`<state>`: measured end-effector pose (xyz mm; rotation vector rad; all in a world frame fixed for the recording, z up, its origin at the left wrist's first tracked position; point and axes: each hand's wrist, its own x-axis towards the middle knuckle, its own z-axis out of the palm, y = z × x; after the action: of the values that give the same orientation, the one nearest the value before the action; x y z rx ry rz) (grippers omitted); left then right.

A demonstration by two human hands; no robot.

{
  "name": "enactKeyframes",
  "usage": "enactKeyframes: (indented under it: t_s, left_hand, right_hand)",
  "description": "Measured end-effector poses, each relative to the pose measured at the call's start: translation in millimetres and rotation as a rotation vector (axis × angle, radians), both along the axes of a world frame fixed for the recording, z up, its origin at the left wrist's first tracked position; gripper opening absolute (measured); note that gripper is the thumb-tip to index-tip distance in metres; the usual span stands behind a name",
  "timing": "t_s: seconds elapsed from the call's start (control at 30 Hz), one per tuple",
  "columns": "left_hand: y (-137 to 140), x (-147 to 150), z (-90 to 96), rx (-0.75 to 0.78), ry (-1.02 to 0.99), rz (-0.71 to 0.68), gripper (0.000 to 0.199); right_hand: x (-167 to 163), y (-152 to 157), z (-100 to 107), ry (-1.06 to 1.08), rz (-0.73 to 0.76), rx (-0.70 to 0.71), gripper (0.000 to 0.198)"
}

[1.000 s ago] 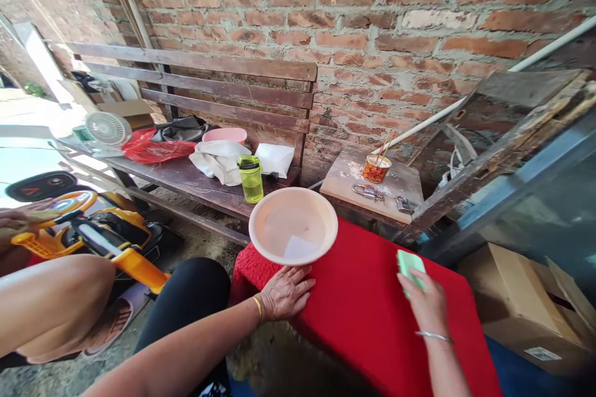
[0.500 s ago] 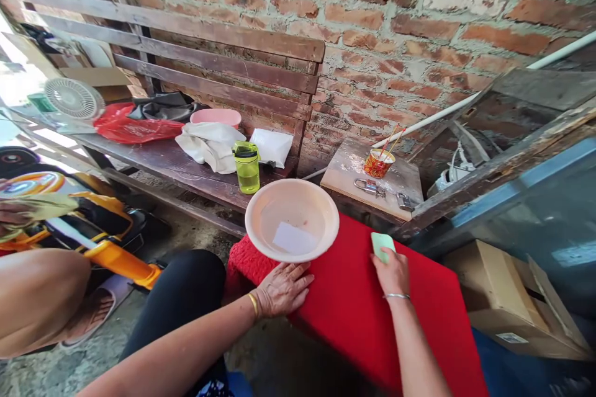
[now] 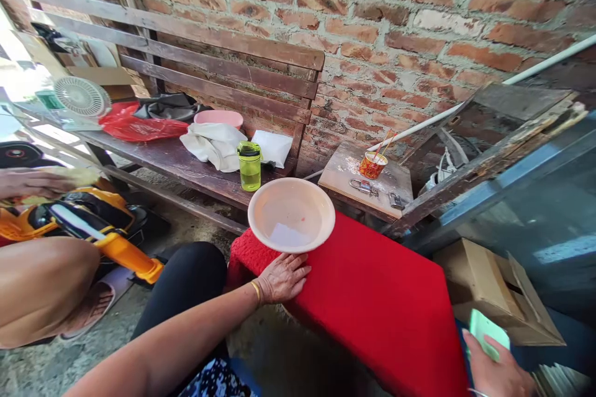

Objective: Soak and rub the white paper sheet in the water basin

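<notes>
My left hand [image 3: 283, 279] lies flat with fingers spread on the near edge of the red cloth [image 3: 367, 285], its fingertips by the rim of a pale basin [image 3: 254, 229]. The basin sits on the cloth and holds what looks like water. In my right hand [image 3: 498, 366], past the right edge of the cloth, is a mint-green rounded flat block [image 3: 488, 330]; its exact kind I cannot make out. The fingers of that hand wrap its lower part, and the frame edge cuts off the wrist.
A wooden bench [image 3: 205, 173] carries a green bottle [image 3: 250, 166], white cloth [image 3: 215, 146], a red bag [image 3: 139, 124] and a fan [image 3: 82, 97]. Padlocks and a paper cup [image 3: 372, 165] stand on a small board. A cardboard box [image 3: 484, 285] is at right. Another person's knee [image 3: 51, 267] is at left.
My right hand has moved right and toward me with the green block, off the red cloth. My left hand stays at the cloth's edge by the basin. The view has shifted slightly.
</notes>
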<state>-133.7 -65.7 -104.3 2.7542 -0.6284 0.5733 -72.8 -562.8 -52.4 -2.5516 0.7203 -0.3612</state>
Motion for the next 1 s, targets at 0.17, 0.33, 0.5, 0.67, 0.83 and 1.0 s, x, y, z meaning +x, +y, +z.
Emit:
enactKeyframes:
  t_s: [0.17,0.33,0.5,0.67,0.83,1.0]
  left_hand:
    - [1,-1,0.9,0.020,-0.018,0.002,0.032]
    - [3,-1,-0.2,0.041,-0.058,-0.003,0.032]
    - [4,-1,2.1,0.062,-0.057,-0.014,0.032]
    - [4,-1,1.9,0.060,-0.060,-0.018,0.032]
    - [4,2,-4.2,0.054,-0.075,-0.021,0.031]
    - [3,3,-7.7,0.042,-0.083,-0.013,0.031]
  right_hand:
    - [16,148,-8,-0.170,0.406,0.051,0.052]
    - [12,276,-17,-0.106,0.783,-0.051,0.032]
    - [14,280,-16,-0.048,0.769,-0.110,0.027]
    - [21,185,-20,-0.007,0.586,-0.172,0.037]
    - [16,82,-23,0.097,0.329,-0.211,0.051]
    - [1,13,-21,0.189,0.137,-0.111,0.066]
